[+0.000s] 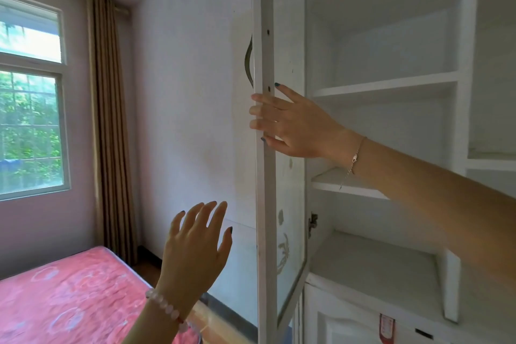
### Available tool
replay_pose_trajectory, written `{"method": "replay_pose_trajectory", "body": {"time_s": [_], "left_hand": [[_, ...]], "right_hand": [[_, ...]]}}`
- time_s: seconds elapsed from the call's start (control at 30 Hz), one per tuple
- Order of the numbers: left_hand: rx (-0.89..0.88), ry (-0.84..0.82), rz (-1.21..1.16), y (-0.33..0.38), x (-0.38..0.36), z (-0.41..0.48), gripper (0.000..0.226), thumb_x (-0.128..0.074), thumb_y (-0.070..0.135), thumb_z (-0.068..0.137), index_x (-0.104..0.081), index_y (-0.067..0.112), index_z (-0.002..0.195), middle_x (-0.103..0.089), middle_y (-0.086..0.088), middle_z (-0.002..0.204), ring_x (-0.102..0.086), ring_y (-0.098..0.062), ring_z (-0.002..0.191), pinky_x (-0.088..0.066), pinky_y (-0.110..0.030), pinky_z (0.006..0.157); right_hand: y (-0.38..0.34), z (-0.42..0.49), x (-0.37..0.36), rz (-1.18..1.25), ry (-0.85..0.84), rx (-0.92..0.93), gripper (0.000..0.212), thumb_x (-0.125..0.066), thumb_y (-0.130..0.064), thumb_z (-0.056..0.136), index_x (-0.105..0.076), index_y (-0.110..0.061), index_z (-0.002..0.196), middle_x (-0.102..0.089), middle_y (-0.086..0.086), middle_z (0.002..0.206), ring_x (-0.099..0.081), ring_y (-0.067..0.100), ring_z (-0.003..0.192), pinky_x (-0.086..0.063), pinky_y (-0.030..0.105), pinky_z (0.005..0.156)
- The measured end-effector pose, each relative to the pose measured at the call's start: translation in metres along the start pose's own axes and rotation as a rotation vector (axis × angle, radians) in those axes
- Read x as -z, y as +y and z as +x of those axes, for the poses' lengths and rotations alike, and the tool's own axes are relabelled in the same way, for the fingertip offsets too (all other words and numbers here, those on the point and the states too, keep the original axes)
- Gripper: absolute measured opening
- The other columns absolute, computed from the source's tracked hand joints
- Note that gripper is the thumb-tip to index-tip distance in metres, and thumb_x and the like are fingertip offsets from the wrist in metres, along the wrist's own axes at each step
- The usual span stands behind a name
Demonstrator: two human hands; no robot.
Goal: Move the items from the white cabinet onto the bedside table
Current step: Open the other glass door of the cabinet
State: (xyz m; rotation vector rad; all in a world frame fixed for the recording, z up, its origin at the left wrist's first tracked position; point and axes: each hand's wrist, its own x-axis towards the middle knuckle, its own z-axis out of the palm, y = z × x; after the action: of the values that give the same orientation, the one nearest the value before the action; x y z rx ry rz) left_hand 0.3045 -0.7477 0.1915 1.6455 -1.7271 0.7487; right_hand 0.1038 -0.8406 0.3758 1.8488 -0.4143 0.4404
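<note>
Right now the white cabinet (391, 84) fills the right side of the frame, its glass door (265, 204) swung open at centre. The right hand (293, 126) lies against the door's edge, fingers spread and nearly straight. The left hand (195, 248) hangs at lower centre, fingers spread, holding nothing, beside a pink bed (69, 301).

Cabinet door (264, 204): matt white painted wood, scuffed, glass panel; metal handle (248, 61); glossy plastic-wrapped mattress (69, 301) at seven o'clock.
</note>
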Motion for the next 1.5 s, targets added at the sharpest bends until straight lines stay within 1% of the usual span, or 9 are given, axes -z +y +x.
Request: {"method": "replay_pose_trajectory", "body": {"time_s": [0.17,0.3,0.47,0.67,0.83,0.93,1.1,1.3,1.5], "left_hand": [[-0.051,-0.008,0.002,0.012,-0.003,-0.006,0.053,-0.026,0.042,0.094,-0.061,0.01,0.118,-0.067,-0.008,0.112,-0.064,-0.028,0.102,-0.051,-0.05,0.087],[-0.111,0.029,-0.005,0.029,-0.01,-0.006,0.048,-0.039,0.038,0.087,-0.063,0.01,0.118,-0.067,-0.009,0.111,-0.064,-0.029,0.102,-0.051,-0.049,0.087],[-0.192,0.011,-0.063,0.069,-0.025,-0.003,0.05,-0.034,0.039,0.089,-0.062,0.009,0.118,-0.067,-0.009,0.112,-0.064,-0.029,0.103,-0.051,-0.049,0.087],[-0.322,-0.002,-0.145,0.133,-0.037,0.006,0.048,-0.036,0.038,0.088,-0.062,0.01,0.117,-0.067,-0.009,0.113,-0.063,-0.03,0.103,-0.051,-0.049,0.087],[-0.407,0.054,-0.231,0.173,-0.044,0.011,0.037,-0.046,0.031,0.087,-0.063,0.01,0.112,-0.067,-0.009,0.109,-0.064,-0.029,0.098,-0.052,-0.045,0.084],[-0.434,0.09,-0.265,0.186,-0.053,0.014,0.033,-0.063,0.025,0.082,-0.062,0.01,0.112,-0.067,-0.009,0.108,-0.064,-0.028,0.098,-0.05,-0.045,0.085],[-0.449,0.087,-0.267,0.196,-0.066,0.02,0.033,-0.06,0.026,0.083,-0.062,0.009,0.111,-0.067,-0.009,0.107,-0.065,-0.028,0.097,-0.052,-0.047,0.084],[-0.447,0.042,-0.266,0.196,-0.075,0.016,0.042,-0.039,0.034,0.086,-0.061,0.011,0.113,-0.067,-0.008,0.108,-0.064,-0.028,0.097,-0.052,-0.046,0.084],[-0.45,0.037,-0.295,0.195,-0.079,0.009,0.039,-0.05,0.032,0.083,-0.063,0.01,0.113,-0.068,-0.008,0.107,-0.066,-0.03,0.095,-0.052,-0.048,0.082]], "right_hand": [[0.008,-0.042,0.008,0.007,0.055,-0.057,0.032,-0.04,-0.028,0.095,-0.057,-0.013,0.116,-0.053,0.01,0.13,-0.033,0.027,0.135,-0.024,0.052,0.11],[0.023,-0.091,0.025,0.022,-0.006,-0.145,0.039,-0.032,-0.03,0.097,-0.055,-0.009,0.121,-0.047,0.012,0.137,-0.027,0.027,0.138,-0.02,0.049,0.112],[0.035,-0.159,0.036,0.035,-0.102,-0.336,0.052,-0.028,-0.031,0.096,-0.036,-0.002,0.138,-0.032,0.016,0.148,-0.019,0.026,0.14,-0.016,0.042,0.115],[0.047,-0.226,0.024,-0.01,-0.422,-0.606,0.07,-0.012,-0.046,0.093,-0.022,0.003,0.142,-0.014,0.017,0.153,-0.009,0.026,0.142,-0.011,0.042,0.116],[0.031,-0.274,0.0,-0.036,-0.758,-0.711,0.062,-0.021,-0.041,0.097,-0.008,-0.006,0.146,-0.001,0.009,0.156,0.004,0.019,0.143,0.003,0.037,0.114],[0.02,-0.291,-0.014,-0.024,-0.768,-0.744,0.061,-0.024,-0.04,0.097,-0.008,-0.007,0.146,-0.003,0.007,0.156,0.002,0.018,0.143,0.001,0.039,0.115],[0.015,-0.304,-0.03,0.009,-0.789,-0.804,0.062,-0.025,-0.039,0.097,-0.006,-0.007,0.146,-0.002,0.007,0.156,0.002,0.018,0.143,-0.002,0.042,0.115],[0.005,-0.308,-0.037,0.021,-0.751,-0.858,0.062,-0.028,-0.037,0.097,-0.006,-0.007,0.146,0.003,0.005,0.156,0.004,0.016,0.143,-0.001,0.042,0.115],[-0.005,-0.308,-0.033,0.084,-0.78,-0.922,0.06,-0.026,-0.036,0.098,-0.004,-0.009,0.146,0.002,0.005,0.156,0.004,0.016,0.143,-0.003,0.042,0.116]]}}
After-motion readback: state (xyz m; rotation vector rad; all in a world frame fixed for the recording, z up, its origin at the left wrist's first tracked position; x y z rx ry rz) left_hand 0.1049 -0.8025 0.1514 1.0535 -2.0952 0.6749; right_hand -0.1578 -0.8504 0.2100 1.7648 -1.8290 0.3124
